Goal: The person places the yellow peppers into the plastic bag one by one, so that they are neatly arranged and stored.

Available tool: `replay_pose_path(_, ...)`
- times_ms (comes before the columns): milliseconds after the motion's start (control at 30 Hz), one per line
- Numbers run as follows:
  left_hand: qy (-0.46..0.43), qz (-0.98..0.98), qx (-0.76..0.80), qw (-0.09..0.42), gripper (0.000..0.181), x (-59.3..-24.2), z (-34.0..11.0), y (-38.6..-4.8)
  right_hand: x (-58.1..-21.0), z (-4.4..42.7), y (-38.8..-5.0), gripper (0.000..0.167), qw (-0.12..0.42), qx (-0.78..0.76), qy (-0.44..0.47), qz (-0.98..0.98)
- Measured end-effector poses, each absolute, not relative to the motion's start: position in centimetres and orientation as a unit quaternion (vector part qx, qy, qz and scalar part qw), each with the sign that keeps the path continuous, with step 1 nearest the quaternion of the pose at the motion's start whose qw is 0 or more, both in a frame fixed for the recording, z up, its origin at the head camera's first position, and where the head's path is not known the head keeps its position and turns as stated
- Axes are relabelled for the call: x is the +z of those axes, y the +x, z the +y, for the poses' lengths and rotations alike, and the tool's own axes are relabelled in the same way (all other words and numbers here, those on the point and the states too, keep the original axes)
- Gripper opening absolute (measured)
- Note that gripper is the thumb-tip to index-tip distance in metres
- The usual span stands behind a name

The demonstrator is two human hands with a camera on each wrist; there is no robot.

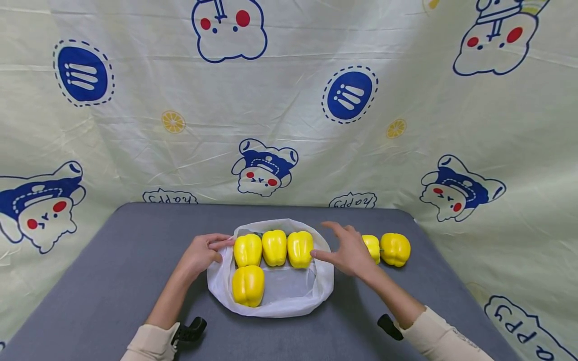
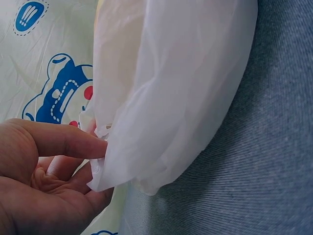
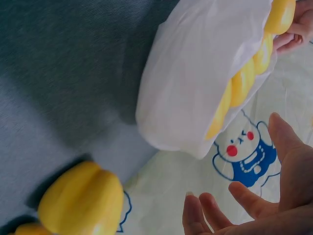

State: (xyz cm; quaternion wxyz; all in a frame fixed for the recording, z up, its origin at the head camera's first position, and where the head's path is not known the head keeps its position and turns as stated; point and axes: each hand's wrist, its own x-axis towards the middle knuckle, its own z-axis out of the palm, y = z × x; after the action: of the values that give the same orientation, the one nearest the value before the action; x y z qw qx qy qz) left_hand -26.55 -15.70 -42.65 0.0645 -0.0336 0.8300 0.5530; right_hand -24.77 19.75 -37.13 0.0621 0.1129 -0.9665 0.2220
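A white plastic bag (image 1: 289, 308) lies with its mouth spread wide on the grey table, several yellow bell peppers (image 1: 248, 286) inside. Three of them form a row along the far side, and one sits at the near left. At the bag's left rim, my left hand (image 1: 204, 254) pinches the thin plastic (image 2: 105, 164) between thumb and fingers. My right hand (image 1: 347, 250) hovers by the right rim with fingers spread, holding nothing. Its thumb overlaps the rightmost bagged pepper (image 1: 300, 249) in the head view; whether they touch I cannot tell.
Right of the bag, two more yellow bell peppers (image 1: 395, 249) sit on the grey tabletop (image 1: 113, 281), one partly behind my right hand. A pale printed curtain (image 1: 289, 100) hangs behind the table and along its sides.
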Motion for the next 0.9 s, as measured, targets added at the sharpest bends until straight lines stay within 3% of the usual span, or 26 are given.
replay_pose_path(900, -0.04, 0.83, 0.553, 0.061, 0.057, -42.6, -15.6, -26.4, -38.6, 25.7, -24.6, 0.082, 0.106, 0.233, 0.019, -0.966)
